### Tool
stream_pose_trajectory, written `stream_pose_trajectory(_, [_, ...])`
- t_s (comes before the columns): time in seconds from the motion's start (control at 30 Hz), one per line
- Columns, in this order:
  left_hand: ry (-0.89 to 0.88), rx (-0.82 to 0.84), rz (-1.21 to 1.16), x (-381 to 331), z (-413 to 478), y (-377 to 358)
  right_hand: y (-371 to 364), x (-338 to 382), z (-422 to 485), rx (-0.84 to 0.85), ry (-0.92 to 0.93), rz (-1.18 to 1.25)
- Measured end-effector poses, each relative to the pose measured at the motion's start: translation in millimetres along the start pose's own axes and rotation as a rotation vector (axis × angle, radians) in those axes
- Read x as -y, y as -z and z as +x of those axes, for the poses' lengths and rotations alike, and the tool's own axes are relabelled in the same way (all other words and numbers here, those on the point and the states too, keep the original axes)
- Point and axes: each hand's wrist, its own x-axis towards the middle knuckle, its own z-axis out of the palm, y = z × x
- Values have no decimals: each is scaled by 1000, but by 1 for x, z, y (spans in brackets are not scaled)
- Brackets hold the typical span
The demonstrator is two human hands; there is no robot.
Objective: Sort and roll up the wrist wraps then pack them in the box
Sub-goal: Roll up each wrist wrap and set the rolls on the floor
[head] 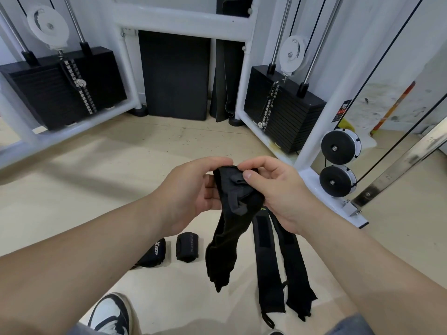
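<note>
I am watching both hands working in front of me, above a pale floor (96, 189). The left hand (193, 197) is curling its fingers round the upper end of a black wrist wrap (227, 238), cupping it from the left, while the right hand (278, 189) is pinching that same end, thumb pressing on the near face of the fabric and the other fingers closing behind it. The rest of the wrap is hanging loose and twisted below the hands, its lower end dangling over the floor. Two rolled wraps are sitting on the floor just beside each other, one (152, 253) partly hidden by the left forearm, the other (187, 250) showing white lettering. To the right, two flat wraps (266, 262) (295, 267) are lying stretched out side by side, their far ends passing under the right hand. A black and white shoe (111, 313) is showing at the bottom edge. Weight stacks (60, 88) (280, 110) are standing against the far wall.
</note>
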Motion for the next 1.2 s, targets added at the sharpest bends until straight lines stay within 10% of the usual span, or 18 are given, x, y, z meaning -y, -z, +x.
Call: stream_pose_trajectory(1.2, [-260, -117, 384, 14, 5, 2, -3, 6, -5, 105, -228, 129])
